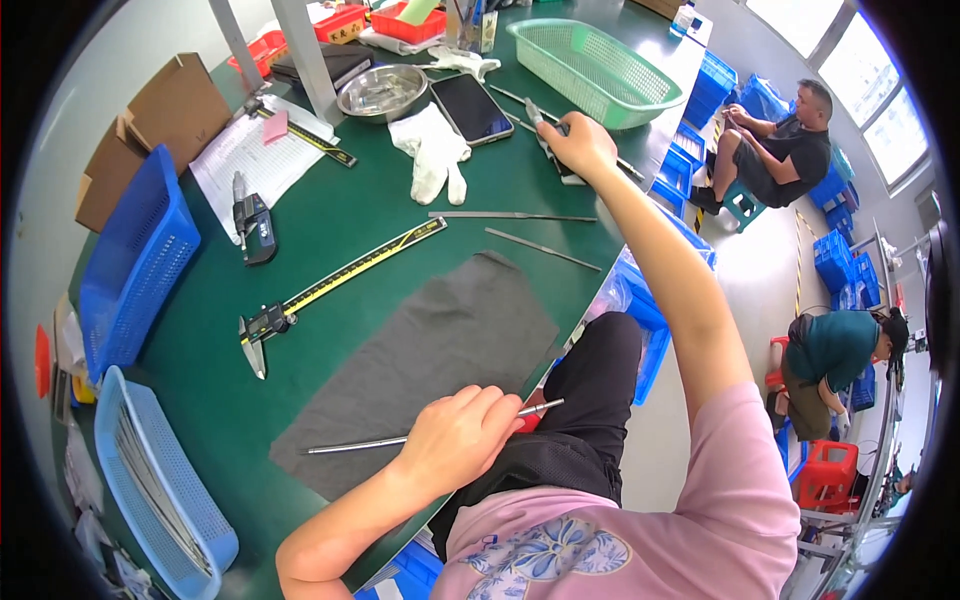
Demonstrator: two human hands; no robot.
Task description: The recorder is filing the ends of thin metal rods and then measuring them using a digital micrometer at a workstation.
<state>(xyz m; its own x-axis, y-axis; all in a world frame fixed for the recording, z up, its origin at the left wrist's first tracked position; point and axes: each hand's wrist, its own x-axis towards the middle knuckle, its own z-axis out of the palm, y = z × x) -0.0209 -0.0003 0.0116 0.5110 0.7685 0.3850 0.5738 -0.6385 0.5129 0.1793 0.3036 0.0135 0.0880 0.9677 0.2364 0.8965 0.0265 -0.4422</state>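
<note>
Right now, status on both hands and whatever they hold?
Left hand shut on thin metal rod, lying over grey cloth. Right hand stretched out, gripping a tool by the green basket. Nothing between them.

Table top (400, 210) dark green; cloth mat (440, 350) on it charcoal grey, plain; rod (350, 443) on the mat bright silver; long caliper (340, 280) yellow-scaled with black marks. Baskets: two blue mesh ones (135, 270) (150, 480), one pale green mesh (590, 70); red trays (345, 22); gloves (435, 150) white; cardboard box (150, 125) brown. Person's shirt (640, 530) pink with a blue-and-white flower print, trousers (590, 400) black.
</note>
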